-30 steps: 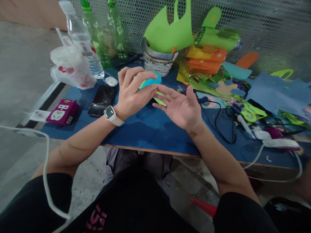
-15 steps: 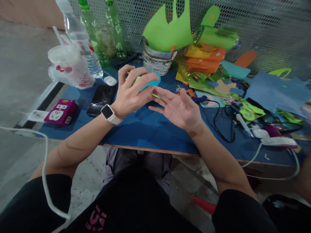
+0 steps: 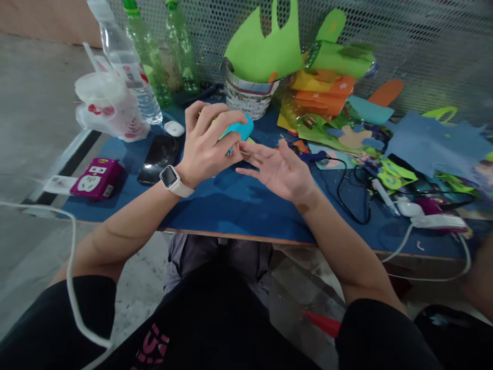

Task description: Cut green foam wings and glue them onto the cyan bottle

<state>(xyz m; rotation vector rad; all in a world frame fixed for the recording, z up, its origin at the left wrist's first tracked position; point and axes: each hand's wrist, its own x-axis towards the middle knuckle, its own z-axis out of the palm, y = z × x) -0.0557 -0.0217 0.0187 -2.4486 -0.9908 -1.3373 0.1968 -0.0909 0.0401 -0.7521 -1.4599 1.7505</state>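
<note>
My left hand (image 3: 210,141), with a white-banded watch (image 3: 170,178) on the wrist, is curled over a bright blue craft piece (image 3: 245,127) that looks like felt or foam. Its fingers cover most of the piece, so the full shape is hidden. A bit of light green shows at its edge. Palm up, my right hand (image 3: 283,172) has its fingers stretched out. Their tips meet the left thumb and the underside of the piece; whether they pinch anything is hidden.
Behind the hands stands a newspaper-patterned bucket (image 3: 248,97) holding a green cutout. Bottles (image 3: 131,72), a bagged cup (image 3: 111,113), a black phone (image 3: 159,159) and a purple box (image 3: 97,178) sit left. Coloured cutouts (image 3: 327,97), a black cable (image 3: 341,192) and a white adapter (image 3: 439,222) lie right.
The blue piece has tilted in my left hand, with its green part less visible. The left fingers have shifted slightly, and the right hand stays palm up beside them.
</note>
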